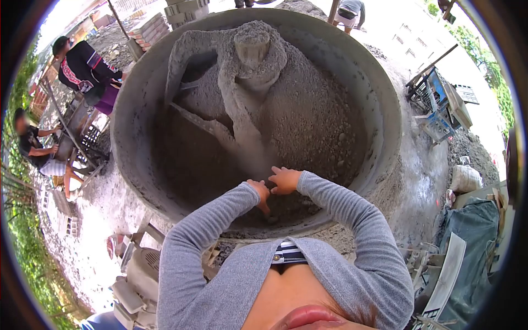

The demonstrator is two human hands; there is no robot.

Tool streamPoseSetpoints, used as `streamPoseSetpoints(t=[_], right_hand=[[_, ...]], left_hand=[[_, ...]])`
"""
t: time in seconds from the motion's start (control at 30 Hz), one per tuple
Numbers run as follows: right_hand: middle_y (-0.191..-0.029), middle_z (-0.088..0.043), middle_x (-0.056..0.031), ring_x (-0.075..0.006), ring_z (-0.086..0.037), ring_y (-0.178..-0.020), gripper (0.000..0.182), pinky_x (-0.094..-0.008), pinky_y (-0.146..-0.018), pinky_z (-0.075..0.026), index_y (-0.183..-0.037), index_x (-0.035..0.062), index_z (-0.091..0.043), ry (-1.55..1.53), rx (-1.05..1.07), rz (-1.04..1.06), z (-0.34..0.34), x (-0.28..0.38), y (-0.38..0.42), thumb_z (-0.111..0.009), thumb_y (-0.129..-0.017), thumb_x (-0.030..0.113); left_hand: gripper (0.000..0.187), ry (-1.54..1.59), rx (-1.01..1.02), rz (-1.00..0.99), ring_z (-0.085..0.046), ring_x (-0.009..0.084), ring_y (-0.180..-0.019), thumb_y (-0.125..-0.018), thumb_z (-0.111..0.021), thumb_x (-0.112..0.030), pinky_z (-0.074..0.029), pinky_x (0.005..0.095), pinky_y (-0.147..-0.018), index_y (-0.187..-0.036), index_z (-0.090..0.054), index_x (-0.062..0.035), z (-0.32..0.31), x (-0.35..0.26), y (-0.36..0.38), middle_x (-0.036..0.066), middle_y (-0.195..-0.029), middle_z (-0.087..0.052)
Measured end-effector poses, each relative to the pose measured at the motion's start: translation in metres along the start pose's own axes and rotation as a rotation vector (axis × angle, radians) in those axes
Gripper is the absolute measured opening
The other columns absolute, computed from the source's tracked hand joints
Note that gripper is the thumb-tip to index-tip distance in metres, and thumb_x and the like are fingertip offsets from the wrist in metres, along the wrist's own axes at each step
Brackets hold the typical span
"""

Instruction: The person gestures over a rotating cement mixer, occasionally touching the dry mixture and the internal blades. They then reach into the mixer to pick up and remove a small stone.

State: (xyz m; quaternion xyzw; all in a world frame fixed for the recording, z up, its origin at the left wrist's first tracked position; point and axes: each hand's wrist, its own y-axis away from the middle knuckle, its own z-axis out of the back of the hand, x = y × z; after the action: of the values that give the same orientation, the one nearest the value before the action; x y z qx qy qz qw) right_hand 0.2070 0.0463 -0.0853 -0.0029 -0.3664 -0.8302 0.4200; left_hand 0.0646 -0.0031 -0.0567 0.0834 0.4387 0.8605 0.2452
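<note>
A large round concrete mixer drum (pixel 388 137) stands in front of me, with a heap of grey, crumbly mix (pixel 313 121) inside. Rising from the drum's middle is a mixing arm (pixel 231 82) crusted with the same mix. My left hand (pixel 260 194) reaches over the near rim; a finger points down toward the mix, and the other fingers are partly hidden. Beside it, my right hand (pixel 285 180) hovers over the mix, fingers apart and pointing left. I see nothing held in either hand.
Two people (pixel 88 71) (pixel 38 143) are at the left, one seated by a metal frame. Another person (pixel 350 12) is beyond the drum. A blue metal machine (pixel 440 107) stands right. Near me are a motor-like housing (pixel 146 269) and a dark green tarp (pixel 470 236).
</note>
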Motion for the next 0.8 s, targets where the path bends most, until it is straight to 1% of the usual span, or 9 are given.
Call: streamPoseSetpoints(t=[0.07,0.13,0.23,0.3,0.33,0.4,0.57,0.73,0.8], right_hand=[[-0.133,-0.039,-0.0214,-0.0376,-0.048,-0.113,0.054,-0.0418,-0.093,-0.041,-0.123,0.0067,-0.047,0.11,-0.308,-0.052,0.003,0.008,0.01,-0.058,-0.082,0.039],[-0.136,-0.033,-0.022,-0.0395,-0.048,-0.112,0.058,-0.0429,-0.094,-0.041,-0.128,0.0075,-0.041,0.103,-0.3,-0.058,0.003,0.004,0.005,-0.06,-0.081,0.037],[-0.134,-0.04,-0.0199,-0.0356,-0.047,-0.115,0.054,-0.0427,-0.096,-0.04,-0.13,0.0121,-0.044,-0.045,-0.099,-0.07,0.007,0.003,0.0,-0.057,-0.084,0.038],[-0.122,-0.052,-0.0175,-0.0328,-0.051,-0.111,0.048,-0.0415,-0.093,-0.041,-0.123,0.0092,-0.051,-0.043,0.193,-0.037,0.013,0.007,0.001,-0.055,-0.085,0.037],[-0.122,-0.052,-0.0175,-0.0328,-0.051,-0.111,0.048,-0.0415,-0.093,-0.041,-0.123,0.0092,-0.051,-0.044,0.193,-0.036,0.01,0.007,0.001,-0.055,-0.085,0.037],[-0.109,-0.061,-0.0156,-0.0317,-0.055,-0.105,0.046,-0.0404,-0.089,-0.043,-0.109,0.0042,-0.06,-0.038,0.151,0.015,0.003,0.004,-0.001,-0.053,-0.085,0.043],[-0.108,-0.061,-0.0166,-0.0328,-0.056,-0.103,0.046,-0.0406,-0.089,-0.043,-0.109,0.0031,-0.059,-0.037,-0.02,0.043,-0.005,-0.008,-0.009,-0.054,-0.084,0.042],[-0.105,-0.061,-0.0167,-0.0338,-0.056,-0.101,0.045,-0.0416,-0.087,-0.043,-0.107,0.0024,-0.059,-0.023,-0.104,0.012,-0.004,-0.018,-0.011,-0.055,-0.083,0.041],[-0.102,-0.062,-0.0173,-0.035,-0.057,-0.098,0.044,-0.0426,-0.085,-0.044,-0.106,0.0026,-0.059,-0.035,-0.111,0.012,-0.009,-0.02,-0.013,-0.054,-0.083,0.04]], left_hand=[[0.087,0.008,-0.012,-0.015,-0.043,0.0306,-0.122,-0.062,-0.066,-0.065,-0.037,0.0406,-0.098,-0.128,-0.048,-0.0108,-0.007,0.002,-0.005,0.014,-0.145,-0.025],[0.087,0.017,-0.096,-0.015,-0.045,0.0302,-0.12,-0.06,-0.067,-0.065,-0.038,0.0414,-0.096,-0.126,-0.051,-0.0108,-0.009,0.002,-0.004,0.013,-0.143,-0.028],[0.087,-0.051,-0.066,0.01,-0.043,0.0308,-0.12,-0.064,-0.066,-0.058,-0.037,0.0424,-0.098,-0.134,-0.04,-0.0139,0.001,-0.002,0.005,0.013,-0.144,-0.025],[0.087,-0.041,-0.115,0.014,-0.043,0.0302,-0.12,-0.064,-0.067,-0.058,-0.037,0.0427,-0.097,-0.133,-0.041,-0.0134,-0.002,0.0,0.005,0.012,-0.143,-0.028],[0.086,-0.03,-0.164,0.018,-0.043,0.0296,-0.121,-0.063,-0.067,-0.058,-0.037,0.043,-0.096,-0.132,-0.042,-0.013,-0.004,0.001,0.004,0.012,-0.142,-0.03],[0.087,-0.016,-0.134,-0.014,-0.044,0.0295,-0.12,-0.064,-0.067,-0.057,-0.037,0.0429,-0.096,-0.133,-0.04,-0.0133,-0.004,0.002,0.001,0.011,-0.141,-0.032],[0.092,0.061,0.016,-0.032,-0.045,0.0293,-0.119,-0.065,-0.067,-0.055,-0.037,0.0427,-0.096,-0.138,-0.03,-0.0139,0.003,0.005,-0.003,0.01,-0.141,-0.032],[0.091,0.048,-0.254,0.116,-0.047,0.03,-0.117,-0.067,-0.068,-0.053,-0.036,0.0427,-0.098,-0.139,-0.028,-0.0122,0.009,0.015,0.006,0.01,-0.144,-0.027],[0.091,0.055,-0.268,0.141,-0.046,0.0304,-0.117,-0.067,-0.068,-0.052,-0.035,0.0428,-0.098,-0.138,-0.028,-0.0118,0.01,0.017,0.007,0.011,-0.144,-0.028]])
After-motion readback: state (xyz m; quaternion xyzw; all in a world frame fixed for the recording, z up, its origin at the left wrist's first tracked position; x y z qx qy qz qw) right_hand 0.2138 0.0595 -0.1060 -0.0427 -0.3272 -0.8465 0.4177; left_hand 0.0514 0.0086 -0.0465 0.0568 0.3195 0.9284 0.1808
